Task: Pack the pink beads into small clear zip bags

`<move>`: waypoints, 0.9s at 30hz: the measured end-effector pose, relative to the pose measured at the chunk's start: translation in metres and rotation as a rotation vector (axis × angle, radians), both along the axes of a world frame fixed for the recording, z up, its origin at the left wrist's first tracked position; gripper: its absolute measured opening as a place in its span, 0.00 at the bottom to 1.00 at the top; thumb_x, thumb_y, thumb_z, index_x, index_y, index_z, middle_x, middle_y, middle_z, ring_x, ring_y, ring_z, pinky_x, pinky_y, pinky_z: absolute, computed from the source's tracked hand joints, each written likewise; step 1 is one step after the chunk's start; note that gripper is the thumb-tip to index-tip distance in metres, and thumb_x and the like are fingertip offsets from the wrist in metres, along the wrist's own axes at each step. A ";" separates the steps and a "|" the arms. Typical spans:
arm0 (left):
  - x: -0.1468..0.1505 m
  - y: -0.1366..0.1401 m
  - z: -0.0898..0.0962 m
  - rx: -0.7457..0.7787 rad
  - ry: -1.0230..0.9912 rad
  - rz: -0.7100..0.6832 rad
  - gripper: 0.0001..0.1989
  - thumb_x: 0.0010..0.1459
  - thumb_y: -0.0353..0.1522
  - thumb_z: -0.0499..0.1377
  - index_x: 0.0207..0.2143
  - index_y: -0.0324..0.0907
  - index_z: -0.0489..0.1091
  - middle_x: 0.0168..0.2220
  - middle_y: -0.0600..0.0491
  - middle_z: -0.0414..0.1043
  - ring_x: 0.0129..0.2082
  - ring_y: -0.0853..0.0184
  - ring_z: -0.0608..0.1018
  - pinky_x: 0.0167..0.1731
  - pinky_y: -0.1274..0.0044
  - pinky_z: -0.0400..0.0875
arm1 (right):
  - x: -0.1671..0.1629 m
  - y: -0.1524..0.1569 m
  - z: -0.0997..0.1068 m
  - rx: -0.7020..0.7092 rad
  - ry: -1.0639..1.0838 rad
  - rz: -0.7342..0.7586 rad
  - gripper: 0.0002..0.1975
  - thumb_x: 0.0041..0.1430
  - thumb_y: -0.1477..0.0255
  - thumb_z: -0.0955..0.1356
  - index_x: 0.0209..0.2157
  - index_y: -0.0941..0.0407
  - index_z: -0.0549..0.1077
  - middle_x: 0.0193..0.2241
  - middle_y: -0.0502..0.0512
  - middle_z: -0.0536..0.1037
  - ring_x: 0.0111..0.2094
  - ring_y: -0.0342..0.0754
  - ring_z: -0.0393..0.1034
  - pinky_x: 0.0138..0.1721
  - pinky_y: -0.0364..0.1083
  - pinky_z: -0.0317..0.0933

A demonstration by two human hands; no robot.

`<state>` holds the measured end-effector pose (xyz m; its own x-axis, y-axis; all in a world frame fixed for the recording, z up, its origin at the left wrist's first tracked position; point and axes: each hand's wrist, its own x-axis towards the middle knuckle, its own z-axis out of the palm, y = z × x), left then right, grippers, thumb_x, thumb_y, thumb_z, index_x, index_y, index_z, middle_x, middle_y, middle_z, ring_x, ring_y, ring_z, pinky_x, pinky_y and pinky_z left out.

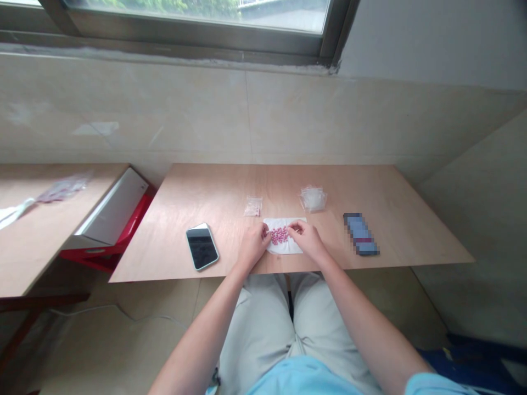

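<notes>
Pink beads (280, 236) lie in a loose cluster on a small white sheet (292, 250) near the table's front edge. My left hand (255, 241) is at the sheet's left side, its fingertips pinched together beside the beads. Over the right part of the sheet, my right hand (307, 237) has its thumb and index finger pinched close to the beads. Whatever sits between the fingertips of either hand is too small to name. Just beyond the sheet lies a small clear bag (253, 207) with pinkish contents.
A stack of clear plastic bags (313, 198) lies farther back. One phone (201, 248) rests on the left, and a blurred-out phone (361, 235) on the right. Across a gap stands another table (24, 241), with a red stool-like item (123, 241) between.
</notes>
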<state>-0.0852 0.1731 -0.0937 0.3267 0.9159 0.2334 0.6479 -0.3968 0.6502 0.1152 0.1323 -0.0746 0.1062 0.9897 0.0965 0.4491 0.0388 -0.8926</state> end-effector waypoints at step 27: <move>0.001 -0.002 0.002 0.019 0.044 -0.001 0.04 0.57 0.28 0.59 0.36 0.42 0.69 0.32 0.52 0.72 0.34 0.63 0.73 0.36 0.74 0.63 | -0.015 -0.003 -0.015 0.113 0.025 -0.192 0.19 0.69 0.57 0.61 0.38 0.56 0.74 0.27 0.53 0.77 0.28 0.48 0.72 0.31 0.43 0.63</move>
<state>-0.0845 0.1709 -0.0921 0.3379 0.9111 0.2359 0.6750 -0.4093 0.6139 0.1003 0.1289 -0.0899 0.2953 0.9341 0.2007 0.4358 0.0552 -0.8983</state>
